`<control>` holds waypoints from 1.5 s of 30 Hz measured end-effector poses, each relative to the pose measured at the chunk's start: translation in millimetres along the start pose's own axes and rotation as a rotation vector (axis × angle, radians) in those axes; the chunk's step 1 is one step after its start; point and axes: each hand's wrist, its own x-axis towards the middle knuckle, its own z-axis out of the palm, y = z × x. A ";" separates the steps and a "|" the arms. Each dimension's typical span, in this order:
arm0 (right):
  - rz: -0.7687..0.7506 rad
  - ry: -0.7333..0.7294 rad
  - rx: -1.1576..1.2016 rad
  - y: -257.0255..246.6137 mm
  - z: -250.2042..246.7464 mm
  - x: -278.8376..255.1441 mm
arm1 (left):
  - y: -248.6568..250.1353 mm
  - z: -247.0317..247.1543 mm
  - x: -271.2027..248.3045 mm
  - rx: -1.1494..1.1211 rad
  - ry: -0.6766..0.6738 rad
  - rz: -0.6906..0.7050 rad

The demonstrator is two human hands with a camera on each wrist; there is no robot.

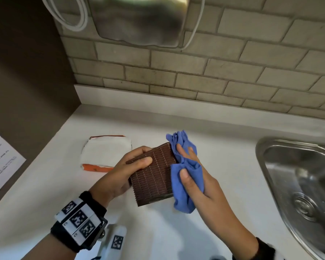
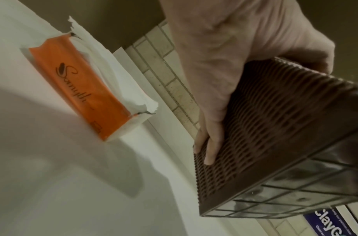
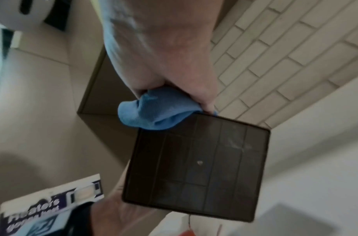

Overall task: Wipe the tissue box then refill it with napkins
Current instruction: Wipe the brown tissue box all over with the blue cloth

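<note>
White counter [image 1: 223, 128], beige brick-tile wall [image 1: 233, 68], steel sink [image 1: 298, 177] at right.

You are at a kitchenette or washroom counter; which of the two cannot be told. White countertop [image 1: 176, 231] runs into a corner. Stainless steel sink [image 1: 281, 147] with drain set in at your right. Pale brick-pattern wall tiles [image 1: 233, 68] behind. A brushed-metal wall unit [image 1: 139, 21] hangs above, white cable [image 1: 79, 19] looped beside it. Printed notice [image 1: 0, 156] on the brown side panel.

Left hand [image 1: 120, 175] grip curled round box — right hand [image 1: 199, 184] pinching cloth, fingers extended.
</note>
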 end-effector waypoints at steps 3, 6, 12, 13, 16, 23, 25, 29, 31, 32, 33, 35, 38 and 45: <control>0.095 0.068 0.021 9.2 -12.6 13.4 | 4.2 0.8 -2.2 0.003 -0.047 0.030; 0.157 0.094 -0.012 10.8 -19.0 16.0 | 2.0 -0.8 -0.5 0.023 -0.041 0.034; -0.010 0.000 -0.028 -1.2 -6.1 2.6 | 1.1 -3.3 1.0 0.022 -0.064 0.043; 0.019 0.028 -0.015 1.8 -10.9 7.4 | 3.0 -4.2 0.5 0.037 -0.090 0.049; 0.199 0.128 -0.009 9.3 -33.0 20.1 | 10.1 -6.2 0.2 0.072 -0.144 0.045; 0.508 0.125 0.690 14.9 -54.2 18.4 | 19.0 0.9 1.6 0.026 -0.191 0.035; 0.534 0.151 0.795 17.0 -53.2 14.1 | 19.1 3.4 1.6 0.005 -0.182 0.029; 0.486 0.088 0.923 20.8 -53.0 10.4 | 18.0 4.0 -0.3 0.016 -0.198 0.012; 0.492 0.014 0.905 24.2 -54.0 10.3 | 18.8 2.9 -1.1 0.118 -0.206 0.004; 0.491 -0.011 0.891 24.7 -53.5 10.4 | 20.0 2.0 -0.9 0.169 -0.211 0.000; 0.487 -0.026 0.882 24.5 -52.8 9.9 | 22.1 1.0 -0.4 0.210 -0.213 -0.005; 0.476 -0.043 0.883 21.9 -50.5 8.8 | 29.7 1.4 0.3 0.264 -0.247 -0.019; 0.452 -0.043 0.950 23.1 -48.5 9.1 | 44.2 6.3 -0.1 0.349 -0.278 -0.025; 0.443 -0.059 0.637 15.8 -53.8 13.0 | 77.5 18.4 1.0 0.764 -0.370 -0.146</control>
